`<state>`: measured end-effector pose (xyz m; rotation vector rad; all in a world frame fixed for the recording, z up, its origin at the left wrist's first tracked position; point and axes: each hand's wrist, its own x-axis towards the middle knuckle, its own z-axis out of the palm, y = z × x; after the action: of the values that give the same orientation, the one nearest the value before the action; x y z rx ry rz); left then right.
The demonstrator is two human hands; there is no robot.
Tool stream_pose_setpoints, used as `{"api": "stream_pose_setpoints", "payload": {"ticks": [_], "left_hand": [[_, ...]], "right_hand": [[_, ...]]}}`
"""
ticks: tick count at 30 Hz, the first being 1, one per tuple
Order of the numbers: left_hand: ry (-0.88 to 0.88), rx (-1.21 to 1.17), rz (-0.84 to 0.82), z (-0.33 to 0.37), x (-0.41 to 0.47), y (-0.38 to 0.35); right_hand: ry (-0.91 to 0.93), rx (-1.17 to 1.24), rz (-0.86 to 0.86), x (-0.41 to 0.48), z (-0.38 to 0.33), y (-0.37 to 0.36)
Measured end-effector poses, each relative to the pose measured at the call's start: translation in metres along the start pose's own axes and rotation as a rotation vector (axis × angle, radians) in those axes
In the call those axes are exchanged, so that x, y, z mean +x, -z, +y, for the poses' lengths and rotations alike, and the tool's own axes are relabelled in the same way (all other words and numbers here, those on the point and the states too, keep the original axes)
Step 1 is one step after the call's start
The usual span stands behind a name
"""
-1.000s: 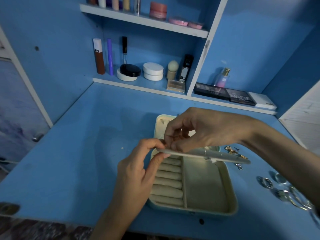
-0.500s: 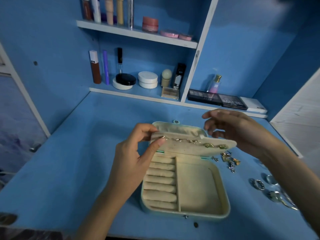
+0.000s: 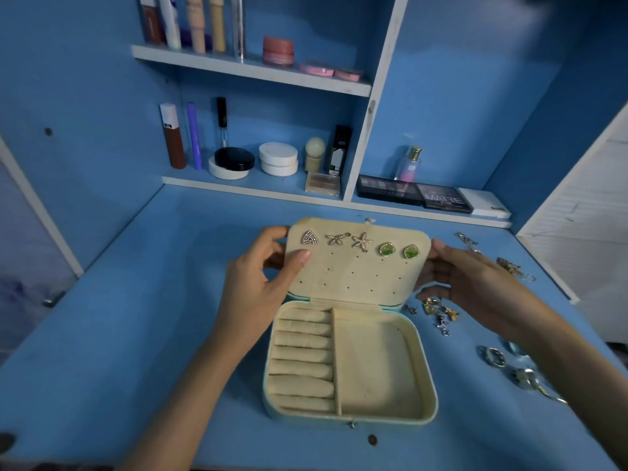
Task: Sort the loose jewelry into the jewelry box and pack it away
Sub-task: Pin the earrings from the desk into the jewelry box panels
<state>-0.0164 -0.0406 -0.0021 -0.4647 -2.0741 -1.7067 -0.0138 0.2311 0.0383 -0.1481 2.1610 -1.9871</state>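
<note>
On the desk (image 3: 136, 334), earring panel (image 3: 353, 273) just swung upright
Left hand (image 3: 258, 294), right hand (image 3: 475, 287) pinch its edges; 3 o'clock rings (image 3: 494, 356) unsorted

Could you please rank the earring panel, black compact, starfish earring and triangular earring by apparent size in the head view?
1. earring panel
2. black compact, though it sits farther back
3. starfish earring and triangular earring: too alike to rank

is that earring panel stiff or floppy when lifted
Probably stiff: the earring panel looks flat though gripped only at its sides by the left hand and right hand. Likely light, as fingers alone prop it. The five pinned earrings should hold.
</note>
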Motion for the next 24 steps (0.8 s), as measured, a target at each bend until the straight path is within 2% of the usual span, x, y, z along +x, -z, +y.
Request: {"api": "stream_pose_setpoints", "payload": {"ticks": [4, 7, 10, 12, 24], "left_hand": [[0.002, -0.01, 0.001, -0.004, 0.0, 0.001], [0.007, -0.019, 0.0, -0.005, 0.0, 0.001], [-0.009, -0.01, 0.007, -0.005, -0.001, 0.001], [-0.009, -0.006, 0.012, -0.005, -0.002, 0.0], [-0.01, 0.013, 0.018, -0.006, -0.002, 0.001]], "right_hand": [[0.021, -0.218, 0.089, -0.005, -0.003, 0.002], [0.066, -0.588, 0.135, -0.007, -0.004, 0.012], [0.091, -0.962, 0.036, -0.012, -0.005, 0.022], [0.076, -1.1, -0.029, -0.017, -0.005, 0.025], [0.112, -1.263, 0.031, -0.017, 0.012, 0.024]]}}
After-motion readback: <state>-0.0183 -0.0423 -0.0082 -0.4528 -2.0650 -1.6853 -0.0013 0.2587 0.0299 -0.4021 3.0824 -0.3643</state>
